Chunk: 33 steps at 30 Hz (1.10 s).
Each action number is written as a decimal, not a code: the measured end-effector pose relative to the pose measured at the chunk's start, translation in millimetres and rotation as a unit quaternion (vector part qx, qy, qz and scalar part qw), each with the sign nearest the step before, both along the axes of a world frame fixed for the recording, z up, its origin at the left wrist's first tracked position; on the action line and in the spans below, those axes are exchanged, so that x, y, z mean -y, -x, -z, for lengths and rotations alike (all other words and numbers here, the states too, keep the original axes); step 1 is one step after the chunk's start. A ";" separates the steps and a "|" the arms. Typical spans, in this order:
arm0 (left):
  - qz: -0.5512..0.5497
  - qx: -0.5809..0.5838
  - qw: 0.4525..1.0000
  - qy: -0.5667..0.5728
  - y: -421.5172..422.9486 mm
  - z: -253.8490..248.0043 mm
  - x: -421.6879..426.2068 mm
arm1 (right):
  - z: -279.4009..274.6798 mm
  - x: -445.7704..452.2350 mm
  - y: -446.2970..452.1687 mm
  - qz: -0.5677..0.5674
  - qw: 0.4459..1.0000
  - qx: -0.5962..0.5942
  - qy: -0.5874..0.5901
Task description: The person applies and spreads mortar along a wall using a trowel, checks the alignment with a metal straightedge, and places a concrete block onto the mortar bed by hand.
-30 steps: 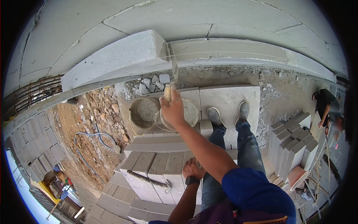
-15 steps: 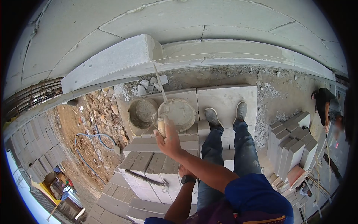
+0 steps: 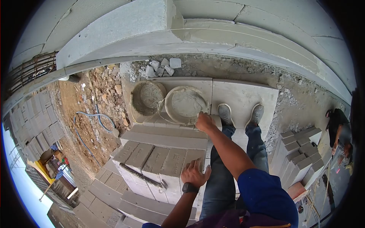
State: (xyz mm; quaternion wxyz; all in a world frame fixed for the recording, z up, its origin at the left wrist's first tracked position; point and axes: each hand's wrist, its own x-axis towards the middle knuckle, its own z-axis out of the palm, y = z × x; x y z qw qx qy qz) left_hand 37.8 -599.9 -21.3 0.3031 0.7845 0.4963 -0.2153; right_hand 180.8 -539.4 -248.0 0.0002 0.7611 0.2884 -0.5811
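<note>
My right hand is closed at the near right rim of a round bucket of grey mortar. It grips the trowel's handle, mostly hidden by the fingers; the blade cannot be made out against the mortar. My left hand, with a dark watch on the wrist, lies with fingers spread on the right end of a stack of grey blocks. A dark bar with a hooked metal end rests across these blocks. Left of the mortar bucket stands a second bucket, its inside coated with mortar.
A block wall with a string line curves across the front. Broken block pieces lie at its foot. Rubble and a blue hose are on the left. Block stacks and a person are at right.
My right hand has moved right and lowered the trowel from above the buckets to the mortar bucket's rim. My left hand has come out from under the right arm onto the blocks. The view has shifted.
</note>
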 end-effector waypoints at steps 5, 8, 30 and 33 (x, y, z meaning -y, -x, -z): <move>-0.030 -0.007 0.999 0.020 -5.8 8.6 -1.1 | 102.5 -55.5 6.2 -0.126 0.988 -0.055 0.069; -0.011 -0.036 0.999 0.020 -6.6 7.8 -0.3 | 155.4 -39.0 10.0 -0.351 0.929 -0.094 -0.067; -0.005 -0.047 0.999 0.020 -4.3 3.7 5.9 | -11.0 50.4 -99.6 0.064 0.968 -0.235 -0.066; -0.003 -0.020 1.000 -0.004 -4.6 5.4 4.5 | 127.8 49.9 -29.7 -0.061 0.977 -0.163 -0.127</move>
